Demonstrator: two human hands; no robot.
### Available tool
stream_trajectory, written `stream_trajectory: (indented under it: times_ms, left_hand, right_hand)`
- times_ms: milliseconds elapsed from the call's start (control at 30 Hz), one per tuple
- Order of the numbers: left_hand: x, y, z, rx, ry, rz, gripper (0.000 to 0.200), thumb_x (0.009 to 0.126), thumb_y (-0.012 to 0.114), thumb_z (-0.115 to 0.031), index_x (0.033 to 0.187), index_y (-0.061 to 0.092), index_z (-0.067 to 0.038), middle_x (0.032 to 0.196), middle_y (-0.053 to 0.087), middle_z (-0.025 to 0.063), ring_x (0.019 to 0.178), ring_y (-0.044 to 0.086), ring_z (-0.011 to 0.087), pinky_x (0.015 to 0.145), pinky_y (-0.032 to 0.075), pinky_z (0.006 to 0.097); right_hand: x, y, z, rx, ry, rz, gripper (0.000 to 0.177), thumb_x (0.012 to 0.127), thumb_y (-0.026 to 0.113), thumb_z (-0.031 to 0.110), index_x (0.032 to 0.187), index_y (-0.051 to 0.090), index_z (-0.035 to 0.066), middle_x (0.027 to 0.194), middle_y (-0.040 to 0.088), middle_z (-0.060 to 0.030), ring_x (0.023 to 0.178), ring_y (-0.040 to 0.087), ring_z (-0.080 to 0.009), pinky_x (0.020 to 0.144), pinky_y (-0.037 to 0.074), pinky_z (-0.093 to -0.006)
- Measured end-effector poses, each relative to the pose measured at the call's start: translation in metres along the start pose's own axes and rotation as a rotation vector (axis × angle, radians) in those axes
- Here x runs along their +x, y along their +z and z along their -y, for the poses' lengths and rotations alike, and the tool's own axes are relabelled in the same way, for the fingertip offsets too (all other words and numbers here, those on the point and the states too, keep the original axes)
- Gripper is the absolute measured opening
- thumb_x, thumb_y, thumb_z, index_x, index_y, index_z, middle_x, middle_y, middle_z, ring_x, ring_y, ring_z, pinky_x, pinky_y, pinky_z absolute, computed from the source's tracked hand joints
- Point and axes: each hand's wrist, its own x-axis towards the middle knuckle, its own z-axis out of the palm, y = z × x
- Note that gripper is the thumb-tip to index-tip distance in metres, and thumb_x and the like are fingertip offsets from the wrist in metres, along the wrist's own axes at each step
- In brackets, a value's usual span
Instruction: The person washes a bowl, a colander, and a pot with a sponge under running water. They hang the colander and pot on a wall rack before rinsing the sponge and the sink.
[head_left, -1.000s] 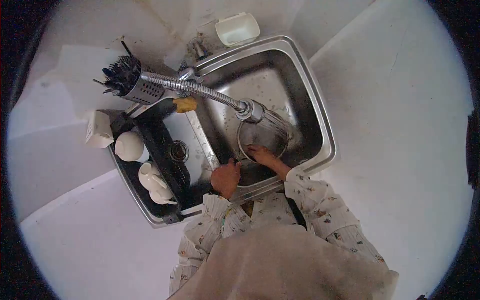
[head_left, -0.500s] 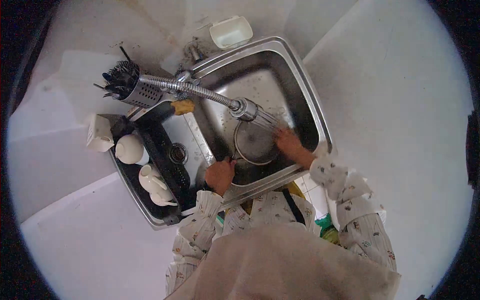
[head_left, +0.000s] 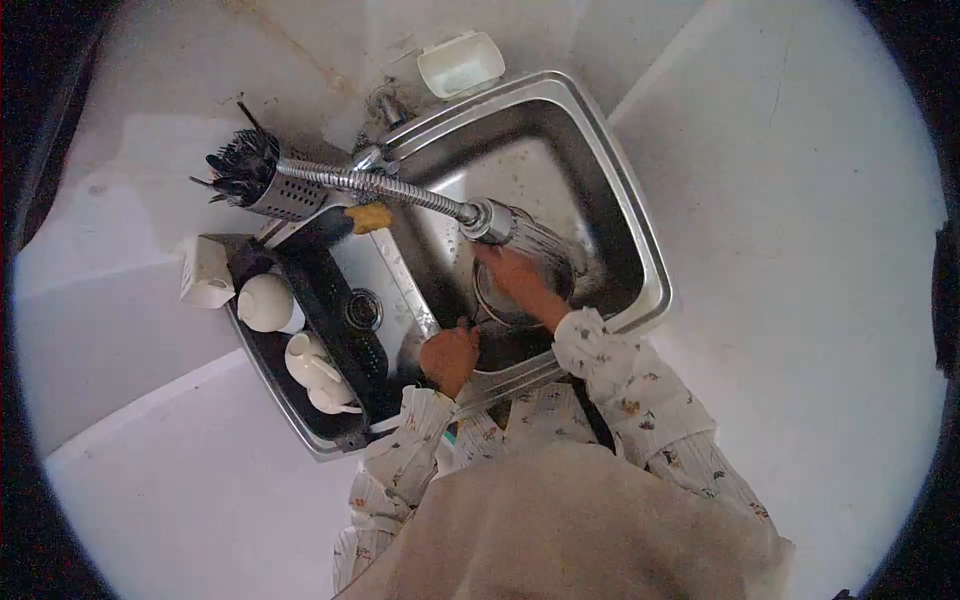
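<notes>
A round metal pan [head_left: 552, 283] lies in the right basin of a steel sink [head_left: 640, 240], under the running spray head of a flexible faucet [head_left: 487, 220]. My left hand [head_left: 449, 355] grips the pan's near-left edge at the divider. My right hand [head_left: 508, 272] presses inside the pan, just below the spray head; whether it holds a scrubber is hidden.
The left basin holds a black rack [head_left: 335, 330] with white cups [head_left: 268, 303] and a teapot-like piece [head_left: 318, 375]. A perforated cutlery holder [head_left: 262, 180] stands behind it, a yellow sponge [head_left: 368, 215] beside it, a white soap dish [head_left: 460, 63] at the back. White counter surrounds the sink.
My right hand swept from the pan's near side to its right rim, then back to the pan's left part under the spray. My left hand stayed on the pan's edge.
</notes>
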Motion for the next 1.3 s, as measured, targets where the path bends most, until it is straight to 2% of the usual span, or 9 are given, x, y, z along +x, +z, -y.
stream_trajectory:
  times_ms: [67, 267, 367, 533, 833, 967, 1033, 1233, 1300]
  left_hand:
    - [0.0, 0.009, 0.005, -0.008, 0.008, 0.003, 0.041, 0.087, 0.041, -0.045, 0.097, 0.06, -0.01, 0.07, 0.063, 0.0158, 0.065, 0.062, 0.0336, 0.056, 0.048, 0.0478]
    - [-0.001, 0.002, 0.001, -0.04, -0.03, 0.027, 0.04, 0.086, 0.043, -0.043, 0.097, 0.06, -0.009, 0.07, 0.063, 0.0153, 0.064, 0.062, 0.0324, 0.055, 0.049, 0.0458]
    - [-0.004, -0.007, -0.004, -0.023, -0.044, 0.062, 0.039, 0.086, 0.044, -0.042, 0.098, 0.059, -0.008, 0.072, 0.064, 0.0147, 0.066, 0.063, 0.0317, 0.058, 0.05, 0.0443]
    - [-0.001, 0.008, 0.002, -0.032, 0.026, -0.038, 0.04, 0.086, 0.043, -0.046, 0.099, 0.061, -0.012, 0.065, 0.062, 0.0141, 0.059, 0.061, 0.0329, 0.051, 0.048, 0.0457]
    - [0.005, 0.009, 0.011, -0.038, 0.073, -0.036, 0.04, 0.087, 0.04, -0.045, 0.104, 0.057, -0.013, 0.068, 0.062, 0.0145, 0.063, 0.062, 0.0342, 0.056, 0.049, 0.0469]
    - [0.003, -0.001, 0.007, -0.054, 0.049, 0.022, 0.038, 0.087, 0.043, -0.043, 0.099, 0.057, -0.009, 0.071, 0.063, 0.0154, 0.066, 0.062, 0.0332, 0.058, 0.049, 0.0459]
    - [0.001, -0.006, 0.003, -0.072, 0.052, 0.048, 0.038, 0.087, 0.045, -0.04, 0.096, 0.057, -0.006, 0.073, 0.063, 0.0155, 0.069, 0.063, 0.0324, 0.059, 0.05, 0.0443]
    - [-0.001, -0.009, -0.008, -0.039, -0.101, 0.087, 0.037, 0.086, 0.045, -0.041, 0.099, 0.057, -0.009, 0.073, 0.063, 0.0147, 0.068, 0.063, 0.0326, 0.058, 0.05, 0.0444]
    - [-0.002, -0.01, -0.01, -0.052, -0.113, 0.082, 0.036, 0.086, 0.045, -0.042, 0.099, 0.057, -0.011, 0.07, 0.063, 0.0138, 0.066, 0.063, 0.0327, 0.058, 0.05, 0.0444]
  right_hand:
    - [0.003, -0.012, -0.014, 0.001, 0.194, 0.233, 0.034, 0.079, 0.046, 0.005, 0.112, 0.051, 0.005, 0.101, 0.052, -0.0159, 0.098, 0.048, -0.0354, 0.084, 0.04, -0.0455]
    - [-0.032, -0.005, -0.045, -0.146, 0.072, -0.367, 0.036, 0.072, 0.052, 0.001, 0.108, 0.054, 0.001, 0.109, 0.054, -0.0192, 0.103, 0.049, -0.0367, 0.089, 0.038, -0.043]
    - [-0.049, 0.016, -0.055, -0.108, 0.22, 0.068, 0.035, 0.073, 0.053, 0.003, 0.108, 0.053, 0.001, 0.11, 0.053, -0.021, 0.101, 0.05, -0.038, 0.088, 0.039, -0.0438]
    - [-0.029, 0.084, -0.08, 0.052, 0.882, -0.099, 0.042, 0.071, 0.052, 0.005, 0.112, 0.05, 0.0, 0.107, 0.054, -0.0229, 0.098, 0.052, -0.0413, 0.085, 0.042, -0.0467]
    - [-0.047, 0.019, -0.035, -0.013, 0.211, 0.78, 0.031, 0.072, 0.05, 0.009, 0.101, 0.059, 0.002, 0.106, 0.056, -0.0222, 0.093, 0.056, -0.0385, 0.083, 0.044, -0.0453]
    - [-0.069, 0.016, -0.096, -0.472, -0.021, 0.734, 0.029, 0.075, 0.047, 0.01, 0.1, 0.061, 0.004, 0.102, 0.059, -0.0197, 0.091, 0.058, -0.0353, 0.082, 0.045, -0.0456]
    - [-0.074, 0.008, -0.087, -0.516, -0.023, 0.216, 0.028, 0.077, 0.045, 0.011, 0.098, 0.062, 0.004, 0.098, 0.06, -0.0196, 0.089, 0.059, -0.0327, 0.08, 0.046, -0.045]
    - [-0.096, 0.08, -0.085, -0.27, 0.239, 1.012, 0.03, 0.078, 0.045, 0.012, 0.102, 0.061, 0.003, 0.1, 0.059, -0.0202, 0.091, 0.058, -0.034, 0.083, 0.044, -0.0432]
    - [-0.121, 0.145, -0.135, -0.094, 0.104, 0.726, 0.028, 0.079, 0.045, 0.012, 0.099, 0.062, 0.002, 0.099, 0.06, -0.0198, 0.091, 0.058, -0.0337, 0.082, 0.045, -0.0433]
